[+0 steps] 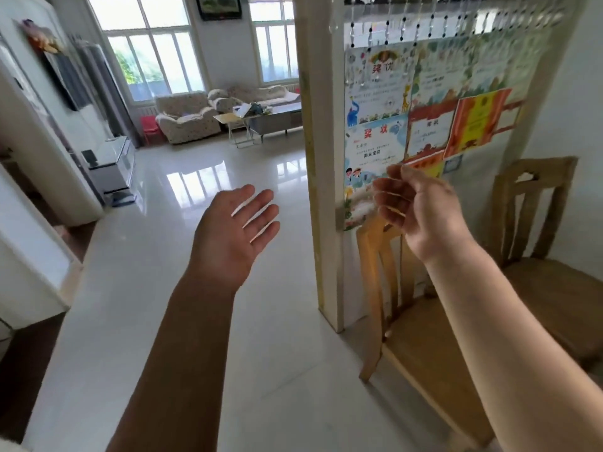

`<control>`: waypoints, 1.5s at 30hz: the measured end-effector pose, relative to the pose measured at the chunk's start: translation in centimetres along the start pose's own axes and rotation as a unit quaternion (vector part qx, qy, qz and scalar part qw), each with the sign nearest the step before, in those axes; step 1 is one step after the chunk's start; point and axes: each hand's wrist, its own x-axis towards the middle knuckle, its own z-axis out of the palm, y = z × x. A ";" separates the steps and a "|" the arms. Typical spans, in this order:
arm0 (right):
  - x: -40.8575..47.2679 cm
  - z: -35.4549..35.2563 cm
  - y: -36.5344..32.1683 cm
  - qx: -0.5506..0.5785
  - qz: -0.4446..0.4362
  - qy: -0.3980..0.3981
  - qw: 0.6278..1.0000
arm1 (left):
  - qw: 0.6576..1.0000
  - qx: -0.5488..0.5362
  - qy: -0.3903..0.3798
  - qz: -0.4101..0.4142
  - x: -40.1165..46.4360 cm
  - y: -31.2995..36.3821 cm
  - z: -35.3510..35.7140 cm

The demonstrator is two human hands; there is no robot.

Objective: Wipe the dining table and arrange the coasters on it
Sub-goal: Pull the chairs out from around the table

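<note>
Both bare arms reach forward over the glossy white tiled floor [163, 288] — the left hand [233, 228] flat, palm up with fingers straight, the right hand [417, 210] loosely curled and holding nothing. Two light wooden slat-back chairs [424, 353] stand beside a cream partition post [321, 190] — colourful paper certificates [424, 102] cover the panel beyond.

The right hand [421, 207] is motion-blurred, so its finger pose cannot be told. It hides part of the certificates [424, 106], whose small print is unreadable. The right-hand chair [551, 256] is cut off by the right edge.
</note>
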 end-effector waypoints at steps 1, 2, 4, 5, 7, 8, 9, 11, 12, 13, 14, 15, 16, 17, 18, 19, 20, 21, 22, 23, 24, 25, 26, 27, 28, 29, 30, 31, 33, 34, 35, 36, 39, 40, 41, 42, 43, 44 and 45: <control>1.6 0.0 0.5 -0.002 0.001 0.022 1.000 | 1.000 0.009 -0.008 -0.015 2.3 -0.2 0.8; 3.8 -0.3 1.0 -0.004 0.001 0.053 0.999 | 0.999 0.017 -0.024 -0.040 5.3 -0.9 1.9; 5.2 -0.5 1.6 -0.005 0.011 0.080 0.997 | 0.997 0.022 -0.035 -0.063 8.1 -2.3 3.0; 6.8 -0.8 2.0 -0.007 0.013 0.100 0.995 | 0.995 0.022 -0.051 -0.083 10.2 -3.3 4.0; 9.8 -1.1 2.8 -0.007 0.011 0.131 0.991 | 0.989 0.031 -0.078 -0.120 13.9 -5.2 5.5; 11.2 -1.3 3.3 -0.010 0.011 0.141 0.990 | 0.986 0.038 -0.090 -0.132 15.8 -6.2 6.2; 12.7 -1.5 3.8 -0.012 0.011 0.148 0.989 | 0.984 0.043 -0.100 -0.143 17.6 -7.2 6.9; 15.1 -2.0 4.5 -0.019 0.013 0.159 0.987 | 0.980 0.056 -0.115 -0.155 20.8 -8.8 8.1; 16.7 -2.3 4.9 -0.021 0.015 0.166 0.986 | 0.977 0.062 -0.125 -0.161 22.6 -9.7 8.7; 18.1 -2.7 5.3 -0.024 0.017 0.175 0.984 | 0.975 0.067 -0.133 -0.166 24.3 -10.5 9.4; 19.6 -3.2 5.6 -0.027 0.020 0.183 0.982 | 0.971 0.073 -0.144 -0.175 26.0 -11.4 10.0; 20.7 -3.6 5.9 -0.031 0.026 0.191 0.981 | 0.969 0.078 -0.148 -0.181 27.3 -12.1 10.5; 22.6 -4.0 6.1 -0.033 0.030 0.200 0.979 | 0.966 0.088 -0.153 -0.190 29.3 -13.0 11.4; 24.0 -4.5 6.3 -0.036 0.037 0.210 0.976 | 0.963 0.097 -0.156 -0.198 30.7 -13.7 12.0; 25.9 -4.9 6.6 -0.037 0.044 0.219 0.974 | 0.958 0.110 -0.161 -0.209 32.6 -14.5 13.0; 27.6 -5.3 6.8 -0.042 0.052 0.229 0.971 | 0.955 0.119 -0.165 -0.218 34.4 -15.4 13.9; 29.0 -5.6 7.1 -0.049 0.062 0.234 0.969 | 0.951 0.132 -0.164 -0.226 35.8 -16.2 14.6; 30.7 -6.0 7.5 -0.057 0.070 0.239 0.967 | 0.947 0.147 -0.168 -0.231 37.5 -17.1 15.6; 32.3 -6.5 7.9 -0.065 0.078 0.243 0.965 | 0.942 0.167 -0.170 -0.235 39.1 -17.9 16.7; 33.3 -6.8 8.3 -0.076 0.086 0.244 0.963 | 0.940 0.180 -0.168 -0.237 40.2 -18.7 17.1; 34.7 -7.6 8.8 -0.084 0.094 0.252 0.959 | 0.933 0.194 -0.173 -0.251 41.8 -20.0 18.2; 35.1 -7.8 9.3 -0.096 0.108 0.247 0.958 | 0.930 0.205 -0.166 -0.257 42.5 -20.5 18.4; 35.7 -8.0 9.7 -0.109 0.120 0.244 0.956 | 0.926 0.218 -0.160 -0.263 43.3 -21.2 18.9; 36.5 -8.6 10.3 -0.123 0.131 0.250 0.951 | 0.920 0.229 -0.163 -0.274 44.3 -22.3 19.5; 37.6 -9.2 11.0 -0.134 0.140 0.261 0.946 | 0.911 0.246 -0.170 -0.285 45.5 -23.3 20.3; 38.4 -9.7 11.6 -0.145 0.151 0.268 0.941 | 0.903 0.257 -0.180 -0.292 46.5 -24.3 20.9; 39.2 -10.1 12.1 -0.156 0.162 0.274 0.935 | 0.894 0.268 -0.196 -0.302 47.4 -25.3 21.5; 39.9 -10.5 12.7 -0.167 0.170 0.282 0.929 | 0.881 0.279 -0.211 -0.318 48.0 -26.0 22.1; 41.1 -11.1 13.7 -0.191 0.191 0.291 0.918 | 0.851 0.333 -0.235 -0.331 49.1 -26.9 22.9; 41.7 -11.2 14.0 -0.203 0.200 0.300 0.910 | 0.833 0.356 -0.251 -0.341 50.0 -27.8 23.4; 42.4 -11.4 14.6 -0.210 0.212 0.311 0.902 | 0.816 0.375 -0.269 -0.347 50.8 -28.3 23.7; 42.8 -11.4 15.0 -0.218 0.227 0.317 0.895 | 0.800 0.394 -0.282 -0.353 51.7 -29.1 23.8; 44.1 -11.0 16.7 -0.243 0.261 0.311 0.881 | 0.739 0.459 -0.335 -0.363 55.1 -33.1 23.6; 44.3 -10.7 17.2 -0.263 0.269 0.301 0.876 | 0.724 0.474 -0.342 -0.366 55.6 -34.2 23.4; 44.7 -10.1 17.8 -0.270 0.273 0.309 0.870 | 0.702 0.489 -0.359 -0.373 56.4 -35.2 23.2; 44.8 -9.5 18.1 -0.276 0.280 0.312 0.865 | 0.693 0.495 -0.366 -0.375 57.0 -36.4 23.0; 44.9 -9.1 18.4 -0.286 0.285 0.309 0.861 | 0.690 0.490 -0.370 -0.384 57.5 -37.4 22.8; 44.9 -8.3 18.8 -0.286 0.287 0.315 0.858 | 0.676 0.492 -0.384 -0.391 57.2 -36.8 22.7; 44.9 -7.7 19.3 -0.287 0.289 0.319 0.856 | 0.659 0.496 -0.397 -0.402 56.8 -35.7 22.7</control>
